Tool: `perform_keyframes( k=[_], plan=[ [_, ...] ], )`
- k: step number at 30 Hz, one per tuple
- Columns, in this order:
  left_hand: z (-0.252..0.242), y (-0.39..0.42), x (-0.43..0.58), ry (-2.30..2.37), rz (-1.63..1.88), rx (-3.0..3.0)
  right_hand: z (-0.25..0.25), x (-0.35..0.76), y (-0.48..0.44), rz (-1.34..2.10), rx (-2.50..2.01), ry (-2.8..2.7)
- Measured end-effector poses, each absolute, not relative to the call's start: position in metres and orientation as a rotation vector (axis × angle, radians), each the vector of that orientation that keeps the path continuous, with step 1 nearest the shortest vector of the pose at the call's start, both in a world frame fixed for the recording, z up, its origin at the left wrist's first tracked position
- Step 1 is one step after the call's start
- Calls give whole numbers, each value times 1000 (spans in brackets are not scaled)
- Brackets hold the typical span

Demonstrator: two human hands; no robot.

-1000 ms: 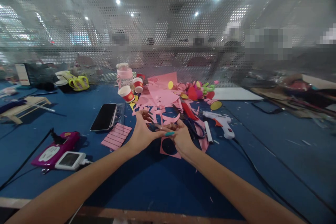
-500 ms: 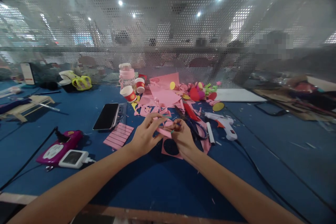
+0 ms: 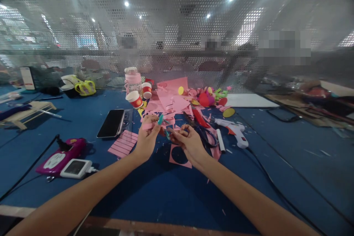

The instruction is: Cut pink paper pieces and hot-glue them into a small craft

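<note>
My left hand (image 3: 147, 141) is closed in a pinch around a pink paper strip (image 3: 148, 126), which shows between its fingers. Close beside it, my right hand (image 3: 191, 143) has its thumb and fingers drawn together; whatever lies in that pinch is too small to make out. Teal tips on the fingers look like painted nails. Under the hands on the blue table is a pink paper square (image 3: 188, 163) with a round hole. Left of my left hand lies a pink sheet (image 3: 123, 143) marked with dark lines.
Beyond the hands sit a pink paper pile (image 3: 173, 99), paper cups (image 3: 134, 99) and a bottle (image 3: 133, 80). Scissors (image 3: 206, 138), a glue gun (image 3: 238, 131) and a white stick (image 3: 220, 141) lie right. A phone (image 3: 111, 123) and purple power strip (image 3: 62, 156) lie left.
My hands have moved slightly apart, and the left hand has turned so its thumb points up. The pink paper has shifted left with my left hand.
</note>
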State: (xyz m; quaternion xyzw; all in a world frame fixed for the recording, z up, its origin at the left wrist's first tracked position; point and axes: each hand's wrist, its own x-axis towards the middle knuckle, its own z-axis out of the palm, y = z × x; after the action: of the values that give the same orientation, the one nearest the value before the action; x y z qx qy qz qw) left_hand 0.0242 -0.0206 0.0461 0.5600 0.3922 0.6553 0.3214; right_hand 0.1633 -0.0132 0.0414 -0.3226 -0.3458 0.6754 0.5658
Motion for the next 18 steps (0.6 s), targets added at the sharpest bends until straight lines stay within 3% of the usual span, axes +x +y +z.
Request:
perform_keyframes(
  k=[8, 18],
  plan=[
    [51, -20, 26, 1087, 1753, 1104, 40, 164, -12, 1622, -725, -801],
    [46, -20, 22, 1209, 1555, 1372, 41, 165, -12, 1623, -720, -786]
  ],
)
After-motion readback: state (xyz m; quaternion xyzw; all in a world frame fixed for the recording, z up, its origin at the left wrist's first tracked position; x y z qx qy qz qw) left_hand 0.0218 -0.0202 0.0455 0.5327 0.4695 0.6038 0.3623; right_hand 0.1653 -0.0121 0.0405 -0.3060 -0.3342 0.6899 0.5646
